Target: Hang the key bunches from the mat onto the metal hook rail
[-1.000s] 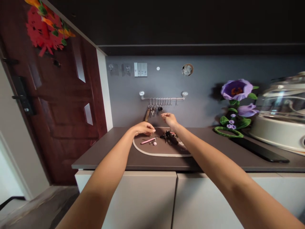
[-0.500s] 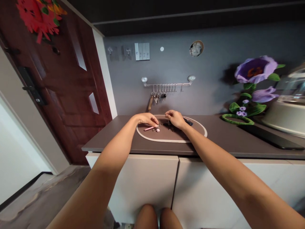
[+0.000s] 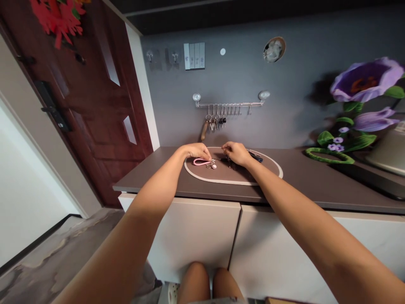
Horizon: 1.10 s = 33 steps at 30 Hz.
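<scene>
While the pink strap [image 3: 202, 164] sits at the left end of the mat [image 3: 228, 182], its loop points toward the worktop's [image 3: 152, 169] left edge, long axis roughly parallel to the front edge. Left hand [image 3: 198, 150]: palm down, wrist bent, grip clamped on the strap's clasp end. Right hand [image 3: 238, 154]: fingers curled, by the dark key bunch [image 3: 233, 165]; grip hidden, can't tell.

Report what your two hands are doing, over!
Left hand at one end of pink strap. It's bent in a loop. Right hand partly blocks view of dark bundle.
</scene>
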Available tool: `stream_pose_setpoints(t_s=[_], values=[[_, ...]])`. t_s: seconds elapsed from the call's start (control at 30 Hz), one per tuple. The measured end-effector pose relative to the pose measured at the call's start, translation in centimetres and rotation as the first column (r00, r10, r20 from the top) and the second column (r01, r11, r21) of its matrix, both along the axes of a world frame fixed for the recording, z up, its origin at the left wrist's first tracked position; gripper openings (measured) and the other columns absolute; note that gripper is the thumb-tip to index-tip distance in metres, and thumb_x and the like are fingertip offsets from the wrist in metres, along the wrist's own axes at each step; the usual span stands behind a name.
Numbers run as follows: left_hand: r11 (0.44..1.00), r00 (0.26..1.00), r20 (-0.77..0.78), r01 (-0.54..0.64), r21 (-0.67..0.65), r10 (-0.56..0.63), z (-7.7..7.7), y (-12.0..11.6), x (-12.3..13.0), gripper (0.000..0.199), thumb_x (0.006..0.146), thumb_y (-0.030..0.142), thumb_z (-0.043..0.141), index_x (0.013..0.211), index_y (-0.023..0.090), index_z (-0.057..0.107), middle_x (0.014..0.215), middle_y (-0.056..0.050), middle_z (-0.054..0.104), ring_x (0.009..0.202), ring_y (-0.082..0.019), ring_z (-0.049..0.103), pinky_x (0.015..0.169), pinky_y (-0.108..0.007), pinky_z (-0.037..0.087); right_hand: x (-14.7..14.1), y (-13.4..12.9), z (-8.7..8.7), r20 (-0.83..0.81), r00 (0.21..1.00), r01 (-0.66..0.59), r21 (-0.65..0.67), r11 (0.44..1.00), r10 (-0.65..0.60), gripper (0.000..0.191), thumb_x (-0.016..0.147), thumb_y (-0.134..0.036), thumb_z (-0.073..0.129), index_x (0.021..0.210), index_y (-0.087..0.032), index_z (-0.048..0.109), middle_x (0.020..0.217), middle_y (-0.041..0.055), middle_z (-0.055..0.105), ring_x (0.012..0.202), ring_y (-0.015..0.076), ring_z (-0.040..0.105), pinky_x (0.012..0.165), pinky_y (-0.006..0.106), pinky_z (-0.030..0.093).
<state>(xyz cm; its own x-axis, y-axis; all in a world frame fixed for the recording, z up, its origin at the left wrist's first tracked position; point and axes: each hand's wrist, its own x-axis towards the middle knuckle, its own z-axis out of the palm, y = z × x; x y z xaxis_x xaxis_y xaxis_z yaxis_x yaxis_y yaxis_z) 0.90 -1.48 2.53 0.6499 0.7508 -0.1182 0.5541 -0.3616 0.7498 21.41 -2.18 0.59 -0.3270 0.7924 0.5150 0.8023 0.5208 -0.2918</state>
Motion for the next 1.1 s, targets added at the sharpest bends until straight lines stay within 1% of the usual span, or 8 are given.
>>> stream_pose_setpoints(t_s=[0.07, 0.23, 0.33, 0.5, 0.7, 0.83, 0.97, 1.1], values=[[1.000, 0.999, 0.026, -0.021, 0.009, 0.020, -0.1, 0.2, -0.1, 0.015, 0.060, 0.023, 0.065, 0.070, 0.012, 0.069, 0.067, -0.004, 0.067, 0.054, -0.009, 0.055, 0.052, -0.019, 0.039, 0.0, 0.0, 0.0, -0.002, 1.000, -0.008, 0.001, 1.000, 0.008, 0.024, 0.077, -0.015, 0.045, 0.093, -0.015, 0.062, 0.085, 0.0047, 0.067, 0.075, 0.0125, 0.059, 0.072, 0.021, 0.041], [0.988, 0.982, 0.118, -0.154, 0.022, 0.150, -0.4, 0.9, -0.1, 0.016, 0.057, 0.024, 0.069, 0.067, 0.011, 0.068, 0.056, -0.003, 0.063, 0.046, -0.007, 0.050, 0.046, -0.019, 0.036, 0.0, 0.2, -0.1, -0.025, 0.999, -0.031, 0.004, 1.000, 0.031, 0.023, 0.076, -0.014, 0.045, 0.092, -0.016, 0.062, 0.084, 0.0052, 0.067, 0.075, 0.0136, 0.059, 0.071, 0.022, 0.041], [0.984, 0.968, 0.174, -0.180, -0.007, 0.179, -0.3, 0.9, -0.1, 0.017, 0.059, 0.026, 0.069, 0.065, 0.010, 0.067, 0.052, -0.002, 0.061, 0.045, -0.007, 0.048, 0.045, -0.019, 0.035, -0.1, 0.2, -0.1, -0.023, 0.999, -0.028, 0.002, 1.000, 0.028, 0.023, 0.076, -0.015, 0.046, 0.092, -0.017, 0.062, 0.084, 0.0045, 0.067, 0.075, 0.0137, 0.059, 0.070, 0.022, 0.041], [0.974, 0.935, 0.286, -0.226, 0.019, 0.211, -0.2, 0.9, 0.0, 0.015, 0.062, 0.023, 0.067, 0.061, 0.009, 0.064, 0.048, -0.001, 0.056, 0.043, -0.005, 0.045, 0.045, -0.018, 0.033, -0.4, -0.3, 0.1, -0.022, 0.999, -0.035, 0.029, 0.999, 0.035, 0.022, 0.077, -0.018, 0.046, 0.091, -0.018, 0.062, 0.086, 0.0050, 0.066, 0.077, 0.0149, 0.058, 0.072, 0.024, 0.041], [0.972, 0.871, 0.445, -0.233, 0.006, 0.206, -0.3, 1.4, 0.2, 0.012, 0.068, 0.019, 0.061, 0.065, 0.007, 0.062, 0.048, 0.000, 0.055, 0.043, -0.005, 0.046, 0.045, -0.017, 0.033, -1.1, -0.7, 0.0, -0.108, 0.988, -0.103, 0.094, 0.990, 0.113, 0.021, 0.078, -0.022, 0.047, 0.095, -0.018, 0.059, 0.090, 0.0053, 0.063, 0.080, 0.0150, 0.057, 0.075, 0.026, 0.041], [0.969, 0.819, 0.530, -0.246, -0.023, 0.221, 0.1, 1.1, 0.4, 0.012, 0.071, 0.018, 0.059, 0.067, 0.007, 0.060, 0.051, -0.002, 0.056, 0.045, -0.006, 0.049, 0.046, -0.017, 0.037, -1.7, -1.1, 0.0, -0.139, 0.979, -0.123, 0.161, 0.979, 0.146, 0.019, 0.079, -0.024, 0.046, 0.092, -0.018, 0.058, 0.091, 0.0058, 0.060, 0.082, 0.0147, 0.054, 0.075, 0.027, 0.041], [0.971, 0.789, 0.575, -0.235, -0.039, 0.214, 0.5, 0.7, 0.6, 0.012, 0.071, 0.018, 0.059, 0.068, 0.006, 0.061, 0.052, -0.002, 0.058, 0.046, -0.006, 0.051, 0.048, -0.017, 0.039, -2.3, -1.5, 0.1, -0.167, 0.970, -0.140, 0.211, 0.967, 0.176, 0.019, 0.079, -0.025, 0.047, 0.092, -0.017, 0.057, 0.091, 0.0065, 0.056, 0.084, 0.0150, 0.052, 0.075, 0.027, 0.042], [0.979, 0.785, 0.591, -0.197, -0.048, 0.186, 0.6, 0.5, 1.0, 0.016, 0.069, 0.022, 0.062, 0.075, 0.007, 0.062, 0.058, -0.004, 0.062, 0.053, -0.009, 0.056, 0.054, -0.021, 0.043, -2.6, -1.5, 0.1, -0.176, 0.962, -0.161, 0.250, 0.955, 0.209, 0.016, 0.078, -0.026, 0.048, 0.089, -0.018, 0.057, 0.089, 0.0058, 0.053, 0.084, 0.0151, 0.051, 0.076, 0.027, 0.042]])
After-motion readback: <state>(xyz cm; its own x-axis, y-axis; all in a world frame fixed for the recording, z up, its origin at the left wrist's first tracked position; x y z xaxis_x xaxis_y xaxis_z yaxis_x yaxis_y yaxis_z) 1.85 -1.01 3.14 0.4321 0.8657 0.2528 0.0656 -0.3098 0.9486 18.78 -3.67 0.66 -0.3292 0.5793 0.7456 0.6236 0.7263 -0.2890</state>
